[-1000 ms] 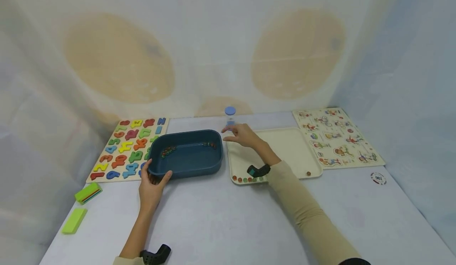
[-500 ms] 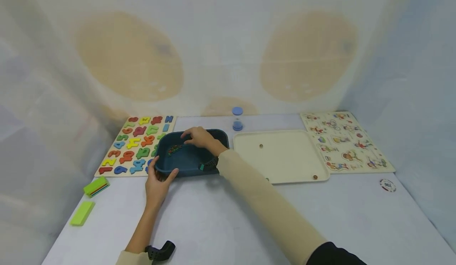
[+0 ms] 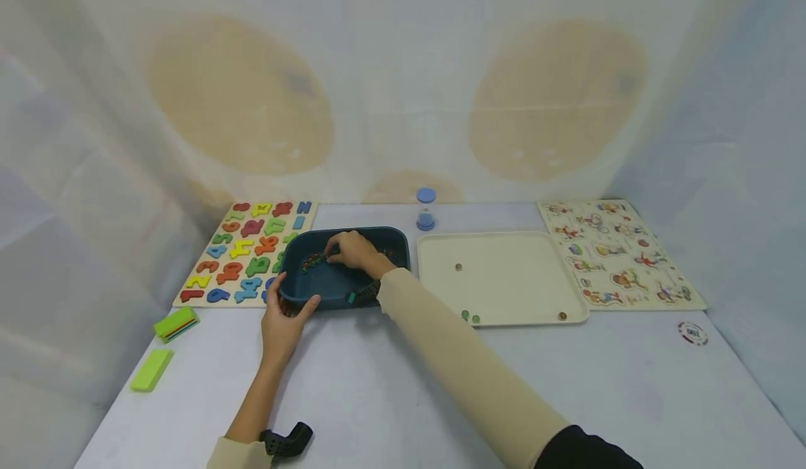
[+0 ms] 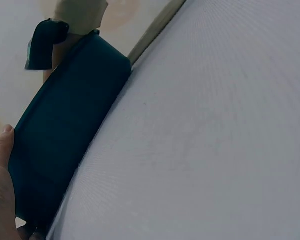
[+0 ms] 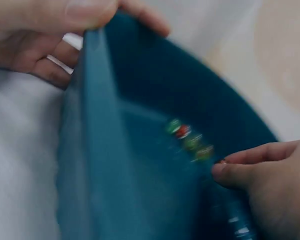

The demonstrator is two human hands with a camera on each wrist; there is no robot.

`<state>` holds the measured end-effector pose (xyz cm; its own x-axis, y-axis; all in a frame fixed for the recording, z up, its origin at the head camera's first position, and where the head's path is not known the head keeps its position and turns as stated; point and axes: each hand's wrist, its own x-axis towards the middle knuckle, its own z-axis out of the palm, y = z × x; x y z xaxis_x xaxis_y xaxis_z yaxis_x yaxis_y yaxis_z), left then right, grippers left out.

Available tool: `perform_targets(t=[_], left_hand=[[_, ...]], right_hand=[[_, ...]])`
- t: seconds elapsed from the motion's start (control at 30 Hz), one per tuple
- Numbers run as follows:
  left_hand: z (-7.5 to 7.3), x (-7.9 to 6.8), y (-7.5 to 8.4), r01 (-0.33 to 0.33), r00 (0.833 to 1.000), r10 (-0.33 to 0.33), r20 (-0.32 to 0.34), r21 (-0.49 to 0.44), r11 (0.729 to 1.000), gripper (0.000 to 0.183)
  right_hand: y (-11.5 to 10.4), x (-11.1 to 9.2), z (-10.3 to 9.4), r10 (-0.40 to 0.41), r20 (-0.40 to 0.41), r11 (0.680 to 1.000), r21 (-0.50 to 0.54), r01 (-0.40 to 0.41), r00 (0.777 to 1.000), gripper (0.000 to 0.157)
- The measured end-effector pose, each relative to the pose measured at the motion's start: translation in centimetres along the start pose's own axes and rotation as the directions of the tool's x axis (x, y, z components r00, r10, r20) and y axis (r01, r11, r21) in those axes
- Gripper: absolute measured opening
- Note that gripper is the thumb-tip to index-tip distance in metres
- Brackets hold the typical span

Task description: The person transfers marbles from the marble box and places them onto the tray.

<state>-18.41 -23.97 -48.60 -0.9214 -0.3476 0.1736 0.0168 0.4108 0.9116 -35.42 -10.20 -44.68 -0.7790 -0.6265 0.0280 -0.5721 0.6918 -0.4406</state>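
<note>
My left hand [image 3: 283, 327] grips the near left corner of a dark blue plastic basin [image 3: 327, 302], thumb on the near side. My right hand [image 3: 354, 250] reaches inside the basin. In the right wrist view, its thumb and index finger pinch something small and reddish, apparently a bead, mostly hidden by the fingertips. Small shiny red and green beads [image 5: 192, 142] lie in a line along the basin's inner edge beside those fingers. A cream tray [image 3: 510, 280] stands to the right, with a brown bead [image 3: 562, 316] in its near right corner and green beads [image 3: 475, 319] at its near edge.
A letter puzzle board [image 3: 242, 248] lies partly behind the basin, and a picture puzzle board [image 3: 620, 255] at the right. A blue-capped clear bottle [image 3: 425, 210] stands at the back. Green blocks [image 3: 152, 369] lie left; a round chip [image 3: 693, 333] lies right.
My right hand has moved left from above the tray's far left corner into the basin, its fingertips now closed together. The left hand keeps its hold on the basin. The head view has shifted slightly.
</note>
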Motion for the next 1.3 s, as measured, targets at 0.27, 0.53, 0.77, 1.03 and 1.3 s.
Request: perform_targets(t=[0.27,0.53,0.77,1.03,1.3], left_hand=[[-0.4,-0.1,-0.2,0.016,1.0,-0.016,-0.01,0.017,1.0,0.078],[-1.0,0.3,0.1,-0.022,0.998,0.026,-0.056,0.063,0.998,0.07],[-1.1,0.6,0.1,-0.043,0.994,0.045,-0.097,0.02,0.999,0.062],[-0.4,0.9,-0.4,-0.081,0.987,0.079,-0.14,-0.013,0.997,0.058],[0.0,0.9,-0.3,-0.07,0.99,0.068,-0.124,-0.01,0.997,0.061]], right_hand=[[3.5,-5.7,-6.4,-0.205,-0.127,0.969,0.113,0.219,0.971,0.021],[14.0,-16.2,-9.2,0.0,-0.291,0.988,0.151,0.046,0.957,0.018],[18.7,-21.5,-7.8,0.236,-0.262,0.965,0.179,-0.193,0.936,0.02],[19.3,-22.2,-7.2,0.27,-0.297,0.959,0.167,-0.229,0.916,0.028],[15.5,-19.6,-8.7,0.144,-0.372,0.974,0.215,-0.065,0.917,0.037]])
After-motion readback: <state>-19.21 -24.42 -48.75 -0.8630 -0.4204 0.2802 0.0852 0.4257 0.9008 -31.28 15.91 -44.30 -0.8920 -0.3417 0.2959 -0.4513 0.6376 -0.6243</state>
